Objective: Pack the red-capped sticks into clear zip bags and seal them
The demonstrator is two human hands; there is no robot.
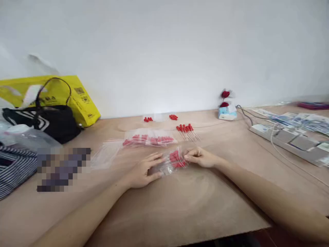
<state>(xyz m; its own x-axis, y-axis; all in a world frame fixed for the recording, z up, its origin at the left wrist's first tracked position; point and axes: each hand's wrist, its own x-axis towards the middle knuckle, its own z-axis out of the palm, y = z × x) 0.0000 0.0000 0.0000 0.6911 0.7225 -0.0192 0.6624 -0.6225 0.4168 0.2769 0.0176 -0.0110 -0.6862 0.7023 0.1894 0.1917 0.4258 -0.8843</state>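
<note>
A clear zip bag (167,167) with small red pieces (177,158) in it lies on the table in front of me. My left hand (144,170) rests at the bag's left end, fingers stretched out and thumb apart, touching the plastic. At the right edge, near the red zip line, my right hand (202,157) pinches the bag between thumb and fingers. Just beyond it are several filled bags (156,138) in a row. To their right lies a bunch of red-tipped sticks (189,132). Flat clear bags (106,155) are stacked on the left.
Two small red clusters (148,119) lie near the wall. A tissue pack (227,113) with dark red flowers stands at the back right. A power strip (290,140) with cables runs along the right. A black bag (59,120) and a yellow bag (84,103) fill the left.
</note>
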